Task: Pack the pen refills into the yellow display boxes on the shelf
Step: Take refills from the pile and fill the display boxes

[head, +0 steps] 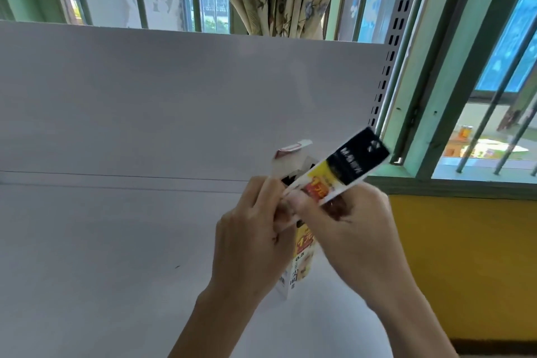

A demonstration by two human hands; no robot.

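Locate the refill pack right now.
Head view, right of centre: the refill pack is in the right hand, tilted over the open box the left hand holds.

The yellow display box (299,266), near the right edge of the shelf (116,241), bears "0.5" in black on its front, below a large "1" on red. The refill pack (345,166) shows the same "1". Its white lettering on black is too blurred to read.

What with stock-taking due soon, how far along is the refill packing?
Done: one yellow-and-white cardboard display box stands on the white shelf, its top flap open. In hand: the left hand holds the box's top while the right hand grips a flat black-and-yellow refill pack, tilted, its lower end at the opening. Left: pushing that pack down and closing the flap; no other boxes show.
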